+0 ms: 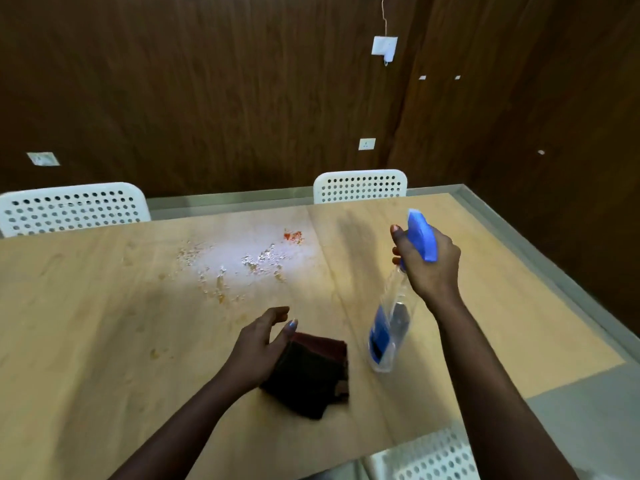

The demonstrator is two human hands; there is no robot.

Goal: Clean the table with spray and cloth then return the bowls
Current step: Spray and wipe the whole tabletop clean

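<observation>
My right hand (pixel 431 261) grips the blue trigger head of a clear spray bottle (pixel 389 327), held tilted above the wooden table (pixel 104 306) with its nozzle toward the far side. A dark red folded cloth (pixel 311 372) lies on the table near the front. My left hand (pixel 259 344) hovers at the cloth's left edge with fingers spread, thumb over its top corner. Wet droplets and orange-red food stains (pixel 249 261) spread across the table's middle. No bowls are in view.
Two white perforated chairs (pixel 69 209) (pixel 360 187) stand at the table's far side, and another chair (pixel 426 459) is at the near right. A dark wood-panelled wall lies behind. The table's right edge borders a grey floor strip (pixel 540 258).
</observation>
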